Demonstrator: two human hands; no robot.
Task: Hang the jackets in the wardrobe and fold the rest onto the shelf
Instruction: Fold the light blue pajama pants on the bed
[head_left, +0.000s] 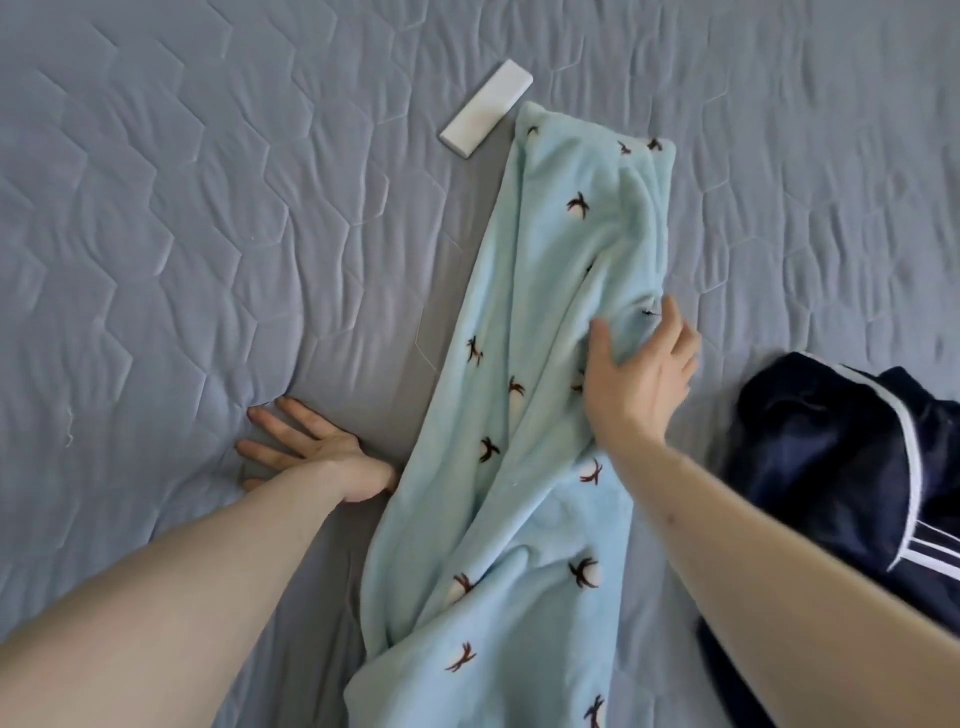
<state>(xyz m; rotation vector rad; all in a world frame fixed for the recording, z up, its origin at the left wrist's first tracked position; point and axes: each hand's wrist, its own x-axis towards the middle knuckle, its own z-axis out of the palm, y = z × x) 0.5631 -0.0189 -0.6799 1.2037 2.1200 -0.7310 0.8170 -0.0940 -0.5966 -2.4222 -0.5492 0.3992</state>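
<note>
Mid-bed, the right hand (636, 376) grips the fleece pajama pants (545, 364); left hand (306, 452) lies spread flat; smooth before folding.

setting: a home, most likely a bedroom.
main surface: a grey-blue quilted bed cover (208, 234) fills the view; hexagon stitching, soft padding, creased and dented like bedding over a mattress.
clothing: a light blue fleece garment (545, 415) with a small dark motif lies lengthwise on the cover; a dark navy garment with white stripes (831, 467) lies bunched near the right edge.
small item: a white rectangular object (485, 108) rests on the cover, beside the fleece's far end; its kind cannot be told.
furniture: none visible beyond the cover.
</note>
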